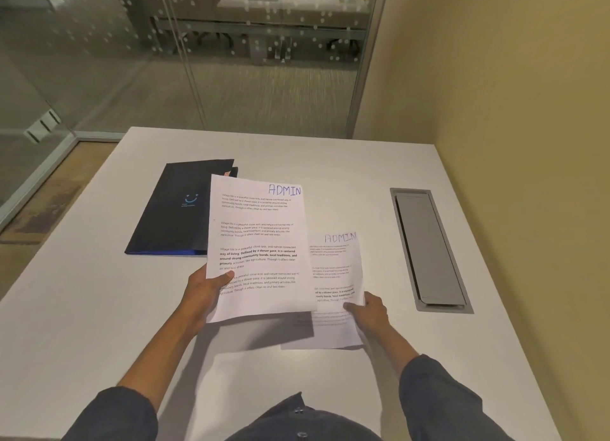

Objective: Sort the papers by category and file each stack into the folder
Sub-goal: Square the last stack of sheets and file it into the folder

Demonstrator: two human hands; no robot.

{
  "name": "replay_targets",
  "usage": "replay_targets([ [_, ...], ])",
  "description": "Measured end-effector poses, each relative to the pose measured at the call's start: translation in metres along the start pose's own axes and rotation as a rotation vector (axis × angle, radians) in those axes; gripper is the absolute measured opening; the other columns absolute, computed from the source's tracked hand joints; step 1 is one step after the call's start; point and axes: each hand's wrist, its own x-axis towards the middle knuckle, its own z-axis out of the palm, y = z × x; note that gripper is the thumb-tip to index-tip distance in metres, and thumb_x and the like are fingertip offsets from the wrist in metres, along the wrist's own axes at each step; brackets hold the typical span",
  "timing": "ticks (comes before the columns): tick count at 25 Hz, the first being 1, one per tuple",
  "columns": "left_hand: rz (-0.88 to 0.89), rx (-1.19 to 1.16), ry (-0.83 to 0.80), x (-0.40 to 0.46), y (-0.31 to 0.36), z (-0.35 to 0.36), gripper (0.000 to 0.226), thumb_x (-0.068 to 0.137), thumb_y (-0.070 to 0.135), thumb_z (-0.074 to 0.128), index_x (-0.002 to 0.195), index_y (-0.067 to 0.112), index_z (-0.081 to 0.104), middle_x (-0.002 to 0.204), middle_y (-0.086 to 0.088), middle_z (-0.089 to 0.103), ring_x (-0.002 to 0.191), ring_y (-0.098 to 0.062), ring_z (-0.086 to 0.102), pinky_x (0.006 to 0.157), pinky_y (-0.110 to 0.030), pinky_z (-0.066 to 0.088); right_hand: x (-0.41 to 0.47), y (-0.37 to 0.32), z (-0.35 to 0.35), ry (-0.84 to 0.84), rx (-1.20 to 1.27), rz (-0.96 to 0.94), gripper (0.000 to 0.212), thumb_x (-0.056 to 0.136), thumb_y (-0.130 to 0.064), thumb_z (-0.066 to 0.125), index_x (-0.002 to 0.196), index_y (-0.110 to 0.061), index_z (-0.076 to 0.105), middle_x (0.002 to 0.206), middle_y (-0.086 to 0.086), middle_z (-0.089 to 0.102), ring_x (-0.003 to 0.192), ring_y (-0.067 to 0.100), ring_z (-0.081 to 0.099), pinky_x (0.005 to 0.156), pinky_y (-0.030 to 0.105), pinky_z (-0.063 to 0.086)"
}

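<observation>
My left hand [206,292] grips the lower left corner of a printed sheet [259,242] headed "ADMIN" in blue ink, lifted above the white table [82,275]. To its right a second sheet [336,275], also headed "ADMIN", lies low over the table, partly under the first. My right hand [369,311] pinches this second sheet at its right edge, thumb on top. A dark blue folder [175,209] with a small smile logo lies shut on the table behind the left sheet, which covers the folder's right side. A bit of paper pokes out at the folder's top.
A grey metal cable hatch [429,249] is set into the table at the right. A beige wall [511,110] runs along the table's right side. Glass partitions [165,60] stand beyond the far edge. The table's left edge drops to the floor.
</observation>
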Motion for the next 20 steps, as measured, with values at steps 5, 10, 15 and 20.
replay_targets([
  [5,0.019,-0.004,0.012,-0.004,0.0,0.011,0.03,0.093,-0.004,0.054,0.115,0.015,0.06,0.101,0.001,0.069,0.091,-0.018,0.067,0.085,-0.036,0.048,0.002,0.014,-0.044,-0.011,0.27,-0.046,0.028,0.092,-0.015,0.067,0.12,-0.009,0.065,0.115,0.011,0.071,0.087,0.022,0.068,0.06,0.019,0.049],
  [10,0.004,-0.035,0.017,-0.005,-0.006,0.026,0.032,0.092,-0.009,0.051,0.117,0.011,0.057,0.11,-0.01,0.064,0.095,-0.031,0.063,0.087,-0.038,0.047,-0.008,0.0,-0.103,0.031,0.436,-0.139,0.029,0.088,-0.007,0.07,0.116,-0.01,0.067,0.109,0.01,0.072,0.086,0.015,0.071,0.06,0.016,0.055],
  [15,-0.009,-0.043,0.026,-0.003,-0.016,0.038,0.035,0.092,-0.01,0.051,0.122,0.007,0.057,0.117,-0.013,0.063,0.098,-0.032,0.062,0.089,-0.039,0.047,-0.023,-0.014,-0.151,-0.016,0.592,-0.198,0.031,0.09,-0.015,0.069,0.12,-0.016,0.066,0.11,0.002,0.074,0.098,0.022,0.072,0.079,0.032,0.058],
  [20,-0.003,-0.005,-0.053,-0.011,-0.014,0.063,0.034,0.093,-0.004,0.055,0.122,0.014,0.056,0.11,-0.008,0.066,0.1,-0.031,0.064,0.096,-0.045,0.049,-0.029,-0.021,-0.151,-0.194,0.619,-0.197,0.033,0.09,-0.017,0.068,0.123,-0.015,0.064,0.113,0.006,0.073,0.099,0.022,0.072,0.071,0.028,0.057],
])
